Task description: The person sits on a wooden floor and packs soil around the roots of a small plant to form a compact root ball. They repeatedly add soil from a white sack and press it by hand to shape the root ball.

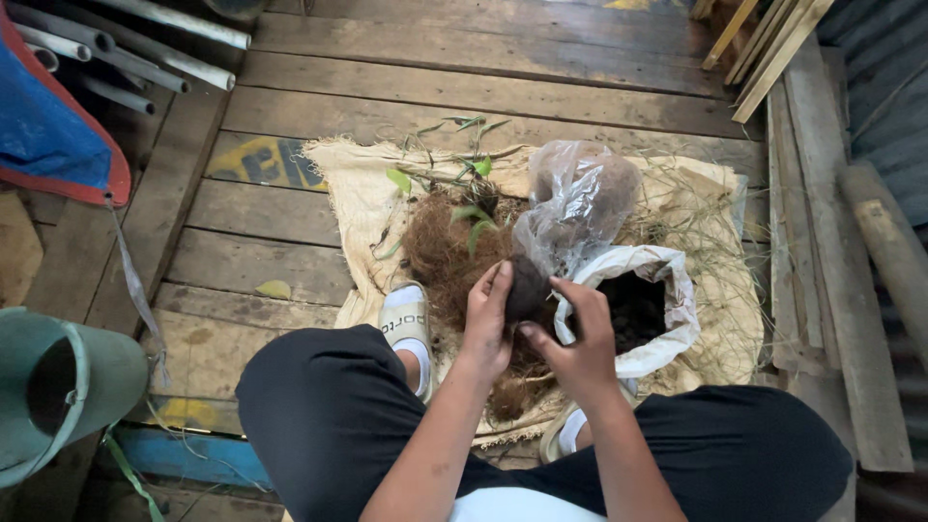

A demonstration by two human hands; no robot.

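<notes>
both hands cupped around a dark, round ball of soil (526,288), left hand (486,324) curled on its left side, right hand (580,340) closing in from the right with fingers bent against it. ball sits just above the near middle of the tan burlap sack (358,193) spread on the plank floor, held off the cloth between the knees in black trousers. right behind it, a crumpled clear plastic bag (580,198) rises up, touching the ball's top. just to the right, a white sack of dark soil (650,300) stands open, right hand brushing its rim. under the hands, a heap of brown coconut fibre (447,253) with small green seedlings (474,217) lying on it toward the sack's far edge. white slipper (406,319) planted on the near left edge. off the sack, far left, a green bucket (58,387) on its side.
</notes>
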